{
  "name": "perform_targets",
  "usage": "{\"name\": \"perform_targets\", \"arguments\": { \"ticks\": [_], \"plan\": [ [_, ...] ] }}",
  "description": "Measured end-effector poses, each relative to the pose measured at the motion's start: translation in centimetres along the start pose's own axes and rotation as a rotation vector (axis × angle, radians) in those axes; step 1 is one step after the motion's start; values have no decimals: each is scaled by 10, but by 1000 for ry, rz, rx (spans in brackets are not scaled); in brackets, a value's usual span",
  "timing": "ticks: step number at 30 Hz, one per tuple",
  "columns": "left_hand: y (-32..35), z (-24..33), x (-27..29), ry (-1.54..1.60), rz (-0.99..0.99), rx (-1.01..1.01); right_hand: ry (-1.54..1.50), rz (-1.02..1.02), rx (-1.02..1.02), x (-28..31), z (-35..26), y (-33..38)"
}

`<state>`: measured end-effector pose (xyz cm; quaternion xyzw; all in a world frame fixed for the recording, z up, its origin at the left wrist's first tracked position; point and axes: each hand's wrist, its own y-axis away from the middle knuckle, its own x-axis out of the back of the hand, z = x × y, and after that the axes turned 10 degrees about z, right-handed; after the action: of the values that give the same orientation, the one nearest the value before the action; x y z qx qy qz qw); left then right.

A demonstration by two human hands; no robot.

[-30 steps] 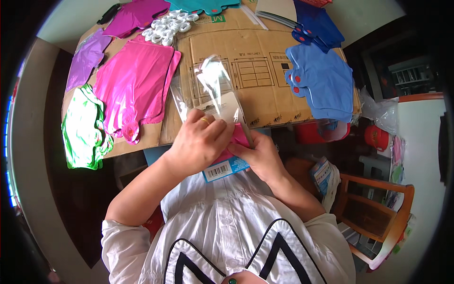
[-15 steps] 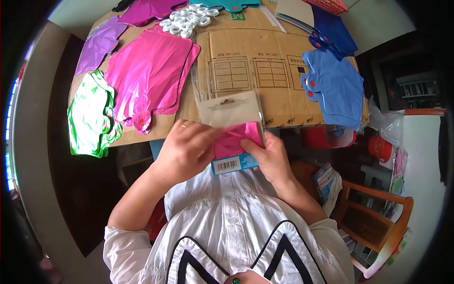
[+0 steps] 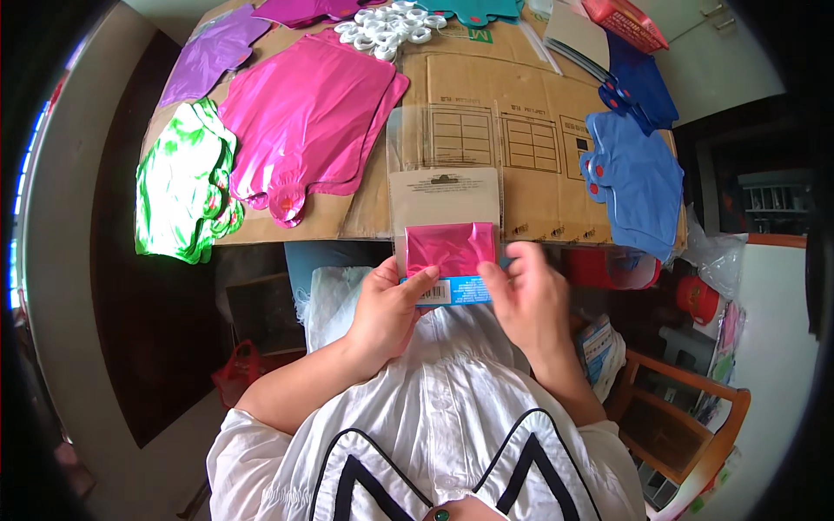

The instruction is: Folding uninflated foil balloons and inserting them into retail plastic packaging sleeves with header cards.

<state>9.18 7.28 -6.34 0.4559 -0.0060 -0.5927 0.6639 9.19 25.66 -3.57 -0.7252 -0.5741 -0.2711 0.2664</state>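
Note:
A flat packing card (image 3: 445, 201) hangs at the table's front edge, grey-white above with a hole for hanging, blue with a barcode along the bottom. Folded pink foil (image 3: 450, 247) lies flat against its middle. My left hand (image 3: 388, 304) is closed on the card's lower left corner, thumb pressed over the foil's bottom edge. Beside the lower right edge is my right hand (image 3: 532, 291), slightly smeared, with thumb and forefinger apart and nothing visible between them. Its thumb tip is at the foil's edge; whether it touches I cannot tell.
A cardboard-covered table (image 3: 530, 204) carries flat pink foil balloons (image 3: 317, 113), green-white ones (image 3: 180, 187), purple ones (image 3: 213, 56) and light blue ones (image 3: 638, 178). White ribbon rolls (image 3: 387, 28) lie at the back. A wooden chair (image 3: 678, 417) stands at the right.
My left hand has moved from above the foil to the card's lower left corner. My right hand has let go of the card's right side. The foil now lies flatter and squarer on the card.

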Motion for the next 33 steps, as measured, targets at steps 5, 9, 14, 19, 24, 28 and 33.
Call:
{"name": "perform_targets", "arguments": {
  "ticks": [5,9,14,19,24,28,33],
  "plan": [
    [-2,3,-6,15,2,10,332,44,883,19,-18,9],
    [-2,7,-7,19,-4,61,309,-35,1044,0,-5,-5],
    [-2,14,2,216,-81,159,116,-96,902,2,-6,-19],
    [-4,-1,2,236,-100,11,-19,-100,768,3,-12,-27],
    [-8,-10,-3,147,-34,-108,57,-108,837,-1,-10,-25],
    [-10,-11,-3,113,-15,-110,257,8,986,-5,-13,-22],
    [-5,-9,-14,88,-36,-202,366,103,1109,-14,-16,-38]
  ]
}}
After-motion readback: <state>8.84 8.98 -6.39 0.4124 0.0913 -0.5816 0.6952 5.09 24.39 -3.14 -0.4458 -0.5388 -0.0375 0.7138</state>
